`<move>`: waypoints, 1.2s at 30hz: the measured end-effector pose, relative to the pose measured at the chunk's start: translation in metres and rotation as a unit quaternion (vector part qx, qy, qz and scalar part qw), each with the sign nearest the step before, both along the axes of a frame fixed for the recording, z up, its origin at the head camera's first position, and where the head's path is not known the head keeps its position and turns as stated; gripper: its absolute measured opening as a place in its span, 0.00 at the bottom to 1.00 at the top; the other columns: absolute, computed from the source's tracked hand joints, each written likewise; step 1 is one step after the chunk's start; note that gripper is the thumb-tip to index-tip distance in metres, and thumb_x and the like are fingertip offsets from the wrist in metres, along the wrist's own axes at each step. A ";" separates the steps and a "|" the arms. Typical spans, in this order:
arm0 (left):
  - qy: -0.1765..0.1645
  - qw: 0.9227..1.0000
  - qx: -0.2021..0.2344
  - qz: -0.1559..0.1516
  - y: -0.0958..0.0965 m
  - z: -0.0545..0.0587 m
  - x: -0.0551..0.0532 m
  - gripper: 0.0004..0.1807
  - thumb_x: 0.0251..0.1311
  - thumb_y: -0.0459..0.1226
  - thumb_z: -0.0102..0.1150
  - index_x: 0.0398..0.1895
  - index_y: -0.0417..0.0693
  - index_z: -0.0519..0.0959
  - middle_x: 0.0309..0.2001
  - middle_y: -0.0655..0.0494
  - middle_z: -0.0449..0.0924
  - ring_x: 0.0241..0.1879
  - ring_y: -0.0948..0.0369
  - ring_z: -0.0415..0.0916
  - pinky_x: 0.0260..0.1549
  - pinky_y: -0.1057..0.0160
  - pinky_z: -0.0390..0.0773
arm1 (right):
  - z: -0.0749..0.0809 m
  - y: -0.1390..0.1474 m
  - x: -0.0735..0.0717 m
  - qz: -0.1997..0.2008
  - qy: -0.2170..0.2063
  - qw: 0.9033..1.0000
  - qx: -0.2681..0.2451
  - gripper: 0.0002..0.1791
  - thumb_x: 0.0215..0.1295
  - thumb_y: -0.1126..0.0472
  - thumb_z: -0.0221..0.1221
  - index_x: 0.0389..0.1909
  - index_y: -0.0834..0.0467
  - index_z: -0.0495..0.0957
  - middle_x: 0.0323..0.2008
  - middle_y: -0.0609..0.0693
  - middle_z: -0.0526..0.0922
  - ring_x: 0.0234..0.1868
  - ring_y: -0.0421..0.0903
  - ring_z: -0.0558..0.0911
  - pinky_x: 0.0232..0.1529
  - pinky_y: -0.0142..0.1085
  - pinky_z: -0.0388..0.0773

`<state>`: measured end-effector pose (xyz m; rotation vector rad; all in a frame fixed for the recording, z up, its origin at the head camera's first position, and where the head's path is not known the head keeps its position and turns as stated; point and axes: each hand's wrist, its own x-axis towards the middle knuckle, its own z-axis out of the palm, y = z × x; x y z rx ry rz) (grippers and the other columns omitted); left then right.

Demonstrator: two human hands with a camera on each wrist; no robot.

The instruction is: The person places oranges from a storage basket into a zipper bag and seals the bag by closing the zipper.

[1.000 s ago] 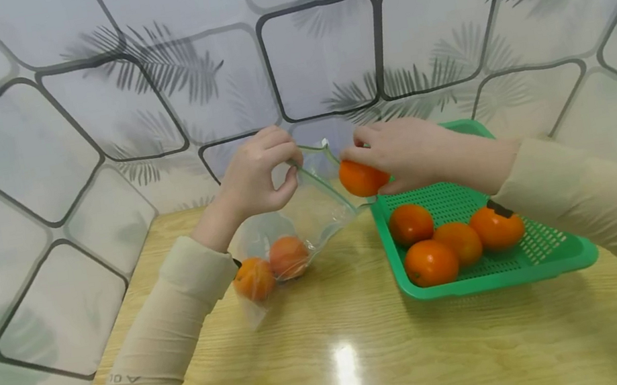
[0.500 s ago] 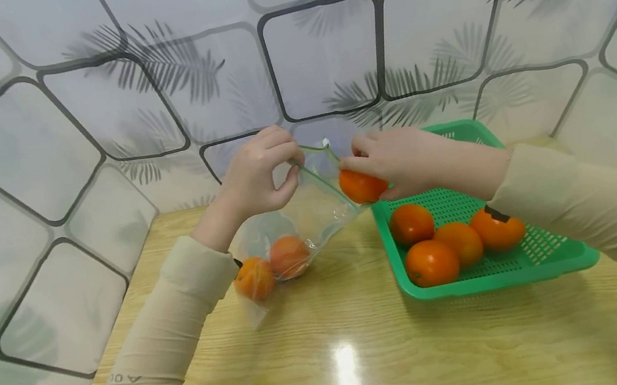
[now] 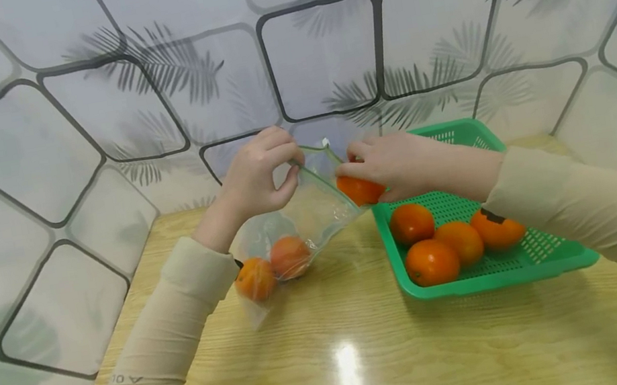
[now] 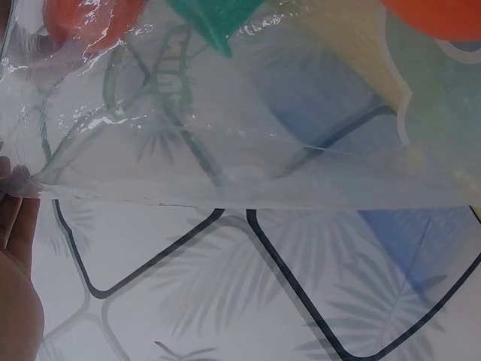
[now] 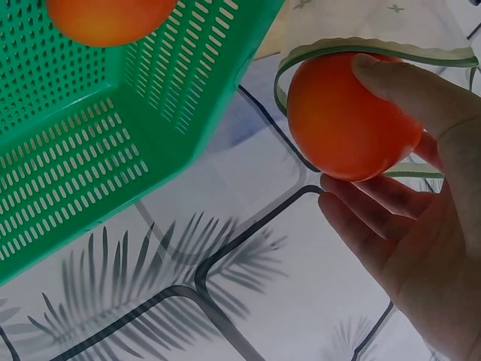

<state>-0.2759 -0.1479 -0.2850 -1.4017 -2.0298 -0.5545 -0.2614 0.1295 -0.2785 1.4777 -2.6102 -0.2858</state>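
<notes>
My left hand (image 3: 264,169) pinches the rim of a clear zip bag (image 3: 317,208) with a green seal strip, keeping its mouth apart. Two oranges (image 3: 290,257) lie in the bottom of the bag, on the table. At the bag's mouth my right hand (image 3: 396,164) grips another orange (image 3: 360,189). In the right wrist view the thumb and fingers curl round that orange (image 5: 346,116), which sits partly within the green-edged opening. The left wrist view shows the bag's clear film (image 4: 225,143) close up, with only the fingers of the left hand (image 4: 19,233) at its edge.
A green perforated basket (image 3: 501,279) stands on the right of the wooden table (image 3: 290,373), under the right forearm. Several oranges (image 3: 432,262) lie in it. A wall with a patterned covering (image 3: 323,60) rises behind the table.
My right hand has moved slightly left and down with its orange, bringing it to the bag's mouth. The left hand and the bag have stayed almost still.
</notes>
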 end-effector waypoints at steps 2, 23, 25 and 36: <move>-0.001 1.000 0.001 0.000 0.000 0.000 0.000 0.06 0.59 0.26 0.55 0.31 0.41 0.81 0.33 0.48 0.79 0.38 0.48 0.75 0.47 0.50 0.78 | -0.001 -0.001 0.000 0.004 -0.002 1.000 -0.001 0.41 0.57 0.53 0.79 0.70 0.54 0.74 0.52 0.59 0.78 0.45 0.57 0.81 0.41 0.48 0.85; 0.000 1.000 0.010 -0.008 -0.001 0.002 0.000 0.07 0.59 0.24 0.55 0.31 0.41 0.81 0.32 0.48 0.80 0.39 0.49 0.76 0.48 0.51 0.78 | -0.006 -0.004 -0.001 0.002 -0.006 1.000 0.011 0.38 0.60 0.57 0.76 0.71 0.54 0.72 0.56 0.58 0.78 0.43 0.54 0.81 0.40 0.43 0.83; 0.000 1.000 0.008 -0.004 -0.001 0.002 0.001 0.07 0.59 0.25 0.54 0.31 0.41 0.81 0.32 0.48 0.81 0.38 0.49 0.76 0.47 0.51 0.79 | -0.006 -0.005 -0.001 -0.004 -0.009 1.000 0.020 0.40 0.61 0.55 0.76 0.72 0.53 0.71 0.57 0.59 0.78 0.44 0.54 0.81 0.40 0.43 0.84; 0.001 1.000 0.004 0.003 -0.003 0.001 0.002 0.07 0.60 0.25 0.54 0.31 0.41 0.81 0.33 0.48 0.80 0.39 0.49 0.76 0.45 0.51 0.78 | -0.007 -0.004 0.001 -0.009 -0.005 1.000 0.022 0.41 0.61 0.54 0.76 0.74 0.52 0.71 0.56 0.58 0.77 0.45 0.54 0.80 0.40 0.43 0.84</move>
